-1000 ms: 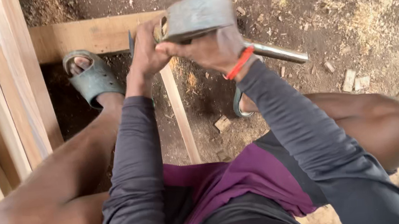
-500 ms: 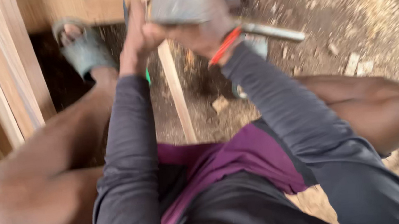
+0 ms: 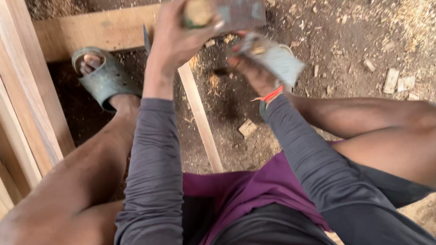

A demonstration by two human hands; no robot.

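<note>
item: wooden strip (image 3: 200, 120), thin and pale, lying on the dirt floor (image 3: 347, 30) between the person's legs, its far end reaching toward a wide plank (image 3: 93, 30) that crosses the top edge of view.

left hand (image 3: 176, 33): closed around a wooden handle (image 3: 198, 12) that carries a flat grey metal head (image 3: 239, 12), raised above the strip's far end.

right hand (image 3: 255, 71): blurred, fingers curled on a pale grey object (image 3: 274, 61); what it is cannot be told. a red band (image 3: 268, 94) sits at the wrist.

state of work: judged partway. shavings and small offcuts (image 3: 247, 128) lie scattered beside the strip, fresh chips around its far end; the strip looks whole and unfinished.

edges and room: stacked boards (image 3: 9, 116) stand along the left edge, close to the left leg. a sandalled foot (image 3: 106, 80) rests just by the plank. 2 bent knees hem the strip on both sides; open ground lies to the upper right.
</note>
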